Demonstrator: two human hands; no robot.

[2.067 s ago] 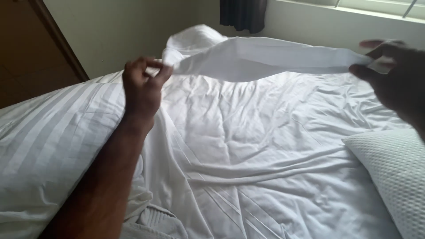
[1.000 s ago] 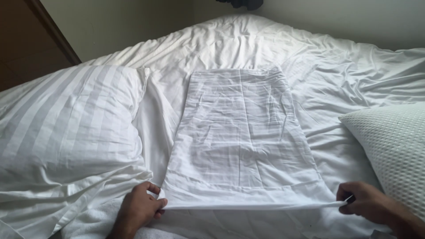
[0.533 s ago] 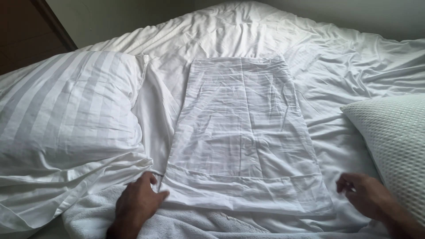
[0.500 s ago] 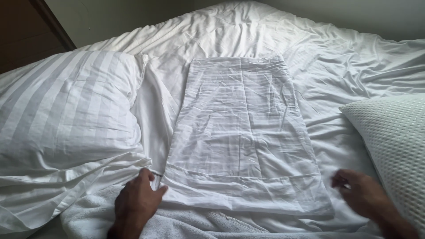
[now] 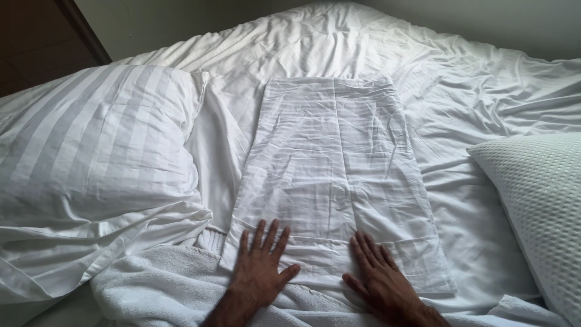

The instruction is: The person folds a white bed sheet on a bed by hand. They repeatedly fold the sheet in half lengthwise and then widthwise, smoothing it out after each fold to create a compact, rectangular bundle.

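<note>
White rumpled bedding (image 5: 484, 79) fills the view. Half a second ago both hands sat at the near corners of the flat white striped pillowcase (image 5: 336, 175); now the left hand (image 5: 260, 272) and right hand (image 5: 378, 278) press palms-down, fingers spread, on its near hem, holding nothing. Its edges lie straight, bare sheet either side before the striped pillow (image 5: 91, 163) and waffle-textured cushion (image 5: 538, 206).

A rumpled white-sheeted bed (image 5: 484, 79) is bounded by a pale plain wall (image 5: 478, 24) and dark brown wooden panelling (image 5: 36, 42).
</note>
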